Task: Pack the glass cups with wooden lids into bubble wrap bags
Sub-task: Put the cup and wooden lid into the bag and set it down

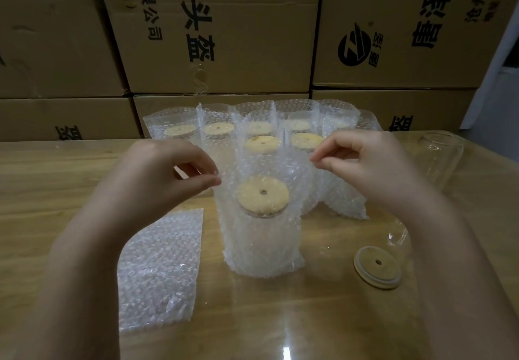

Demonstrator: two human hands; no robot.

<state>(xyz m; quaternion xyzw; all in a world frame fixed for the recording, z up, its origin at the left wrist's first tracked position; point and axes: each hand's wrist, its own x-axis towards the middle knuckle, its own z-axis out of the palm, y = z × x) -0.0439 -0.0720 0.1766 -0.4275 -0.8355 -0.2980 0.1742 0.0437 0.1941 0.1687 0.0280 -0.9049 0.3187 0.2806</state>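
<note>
Several bagged cups (261, 135) upper centre. Centre: left hand (165, 174), right hand (362, 163) pinch rim of open bag (261, 244), cup (263, 195) inside. Unpacked lidded cup (377, 267) lower right.

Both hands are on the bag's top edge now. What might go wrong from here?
The left hand and right hand pinch only the top edge of the bag, so the lidded cup inside stands unsupported; a tug may tip it into the packed cups behind. The bare glass beside the right arm is clear and easy to miss; a swing of the arm might knock it.
</note>
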